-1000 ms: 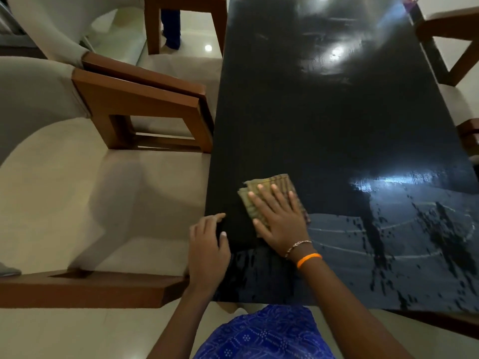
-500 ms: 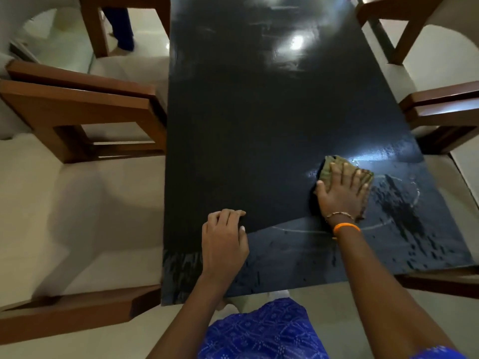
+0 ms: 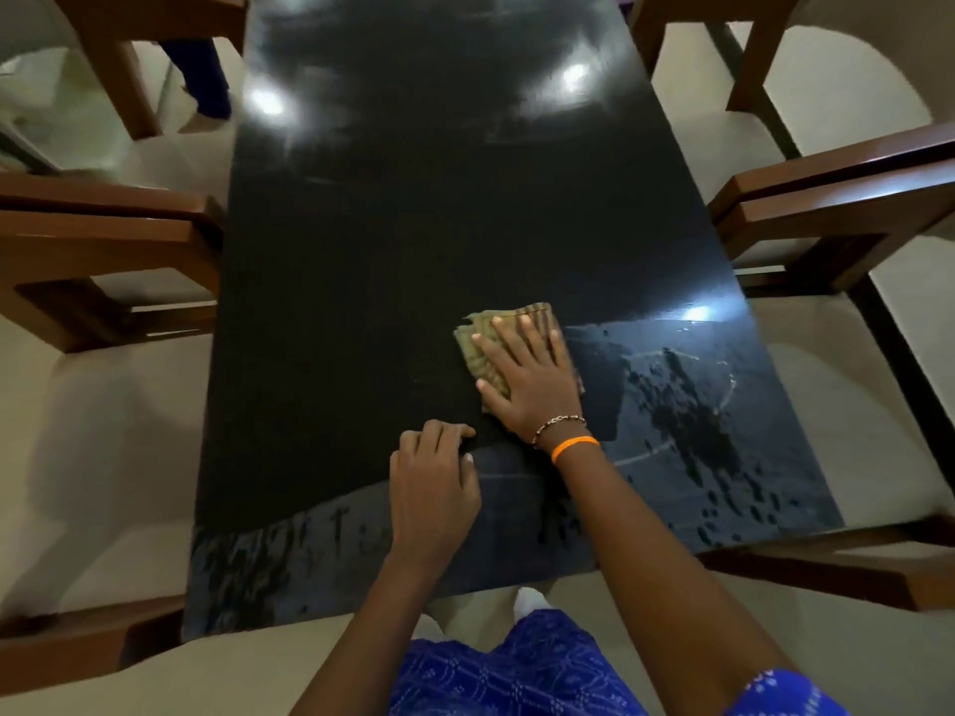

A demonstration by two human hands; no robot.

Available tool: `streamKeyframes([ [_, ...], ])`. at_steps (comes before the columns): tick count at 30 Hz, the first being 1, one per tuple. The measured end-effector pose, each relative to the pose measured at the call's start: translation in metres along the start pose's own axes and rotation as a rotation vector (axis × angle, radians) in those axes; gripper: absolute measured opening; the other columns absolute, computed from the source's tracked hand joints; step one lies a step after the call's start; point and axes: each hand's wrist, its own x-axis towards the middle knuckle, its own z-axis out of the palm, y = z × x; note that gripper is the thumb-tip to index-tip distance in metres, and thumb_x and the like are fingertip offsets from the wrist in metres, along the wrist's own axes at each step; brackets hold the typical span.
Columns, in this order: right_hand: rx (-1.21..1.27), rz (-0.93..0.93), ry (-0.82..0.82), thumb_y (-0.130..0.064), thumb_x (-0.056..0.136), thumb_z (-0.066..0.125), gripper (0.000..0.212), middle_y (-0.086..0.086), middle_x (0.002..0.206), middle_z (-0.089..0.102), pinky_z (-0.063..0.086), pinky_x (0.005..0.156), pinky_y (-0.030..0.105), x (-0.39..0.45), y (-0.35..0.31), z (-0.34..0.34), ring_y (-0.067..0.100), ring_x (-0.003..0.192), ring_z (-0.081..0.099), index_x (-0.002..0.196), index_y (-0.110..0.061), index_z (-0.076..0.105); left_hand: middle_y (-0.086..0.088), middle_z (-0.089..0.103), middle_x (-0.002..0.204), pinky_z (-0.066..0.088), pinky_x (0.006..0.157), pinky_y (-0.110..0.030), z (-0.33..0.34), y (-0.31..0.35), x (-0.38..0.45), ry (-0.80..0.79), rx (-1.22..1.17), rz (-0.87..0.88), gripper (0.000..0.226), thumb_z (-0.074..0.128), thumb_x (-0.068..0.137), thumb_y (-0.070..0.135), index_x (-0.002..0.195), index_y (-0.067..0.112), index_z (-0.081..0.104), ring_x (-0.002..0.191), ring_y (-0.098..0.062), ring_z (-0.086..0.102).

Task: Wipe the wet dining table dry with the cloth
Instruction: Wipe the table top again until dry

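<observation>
A long black glossy dining table runs away from me. A folded olive-green cloth lies on its near middle. My right hand presses flat on the cloth with fingers spread, covering most of it. My left hand rests on the tabletop just below and left of it, fingers curled, holding nothing. Water streaks and droplets cover the near right part of the table, and more wet marks line the near left edge.
Wooden-armed chairs with cream seats stand close along both sides: two on the left and two on the right. Another person's leg shows at the far left. Ceiling lights glare on the far tabletop.
My right hand slid the cloth from the table's left side to the right, then back to the middle. My left hand stayed resting on the near tabletop.
</observation>
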Motion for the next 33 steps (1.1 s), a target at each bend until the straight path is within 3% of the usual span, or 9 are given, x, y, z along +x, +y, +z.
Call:
streamKeyframes([
  [7, 0.002, 0.376, 0.06, -0.047, 0.086, 0.04, 0.059, -0.005, 0.156, 0.023, 0.006, 0.118, 0.049, -0.031, 0.17, -0.036, 0.024, 0.146, 0.014, 0.143, -0.037, 0.029, 0.002, 0.059, 0.103, 0.039, 0.073, -0.027, 0.042, 0.088, 0.016, -0.022, -0.054, 0.102, 0.025, 0.058, 0.082, 0.018, 0.108, 0.019, 0.06, 0.091, -0.018, 0.051],
  [12, 0.031, 0.513, 0.077, -0.044, 0.09, 0.044, 0.056, -0.002, 0.157, 0.02, 0.006, 0.117, 0.051, -0.016, 0.225, -0.044, 0.028, 0.146, 0.01, 0.143, -0.037, 0.028, 0.002, 0.06, 0.103, 0.04, 0.075, -0.029, 0.058, 0.124, 0.022, -0.029, -0.018, 0.089, 0.026, 0.059, 0.082, 0.019, 0.108, 0.019, 0.06, 0.092, -0.019, 0.053],
  [18, 0.113, 0.532, 0.056, -0.045, 0.091, 0.041, 0.057, 0.001, 0.158, 0.015, 0.008, 0.118, 0.051, 0.014, 0.236, -0.054, 0.03, 0.146, 0.008, 0.144, -0.035, 0.025, 0.0, 0.059, 0.104, 0.04, 0.074, -0.029, 0.064, 0.135, 0.023, -0.039, 0.036, 0.056, 0.025, 0.058, 0.083, 0.02, 0.108, 0.018, 0.059, 0.092, -0.018, 0.052],
  [22, 0.096, 0.469, 0.042, -0.045, 0.092, 0.041, 0.058, 0.001, 0.158, 0.015, 0.007, 0.117, 0.052, -0.033, 0.226, -0.049, 0.032, 0.146, 0.005, 0.146, -0.034, 0.022, -0.002, 0.058, 0.106, 0.041, 0.075, -0.03, 0.064, 0.136, 0.016, -0.049, 0.066, 0.036, 0.027, 0.059, 0.083, 0.022, 0.109, 0.017, 0.058, 0.093, -0.019, 0.051],
  [27, 0.042, 0.541, 0.064, -0.052, 0.087, 0.028, 0.062, 0.004, 0.157, 0.02, 0.01, 0.115, 0.055, -0.12, 0.198, -0.035, 0.034, 0.146, 0.011, 0.146, -0.032, 0.025, -0.003, 0.057, 0.111, 0.041, 0.078, -0.032, 0.065, 0.134, 0.011, -0.072, 0.056, 0.02, 0.035, 0.059, 0.083, 0.024, 0.117, 0.016, 0.055, 0.097, -0.02, 0.05],
  [30, -0.007, 0.545, 0.025, -0.055, 0.084, 0.018, 0.068, 0.007, 0.158, 0.019, 0.006, 0.115, 0.057, -0.127, 0.177, -0.031, 0.035, 0.146, 0.009, 0.147, -0.029, 0.023, -0.004, 0.057, 0.112, 0.04, 0.079, -0.033, 0.064, 0.128, 0.008, -0.074, 0.019, 0.021, 0.037, 0.059, 0.084, 0.023, 0.12, 0.016, 0.054, 0.098, -0.021, 0.05],
  [33, -0.012, 0.473, 0.006, -0.053, 0.086, 0.026, 0.067, 0.008, 0.158, 0.016, 0.003, 0.115, 0.059, -0.116, 0.148, -0.025, 0.037, 0.145, 0.007, 0.147, -0.029, 0.02, -0.005, 0.058, 0.11, 0.041, 0.079, -0.034, 0.06, 0.117, 0.003, -0.053, -0.017, 0.028, 0.037, 0.06, 0.083, 0.02, 0.119, 0.015, 0.054, 0.096, -0.022, 0.05],
])
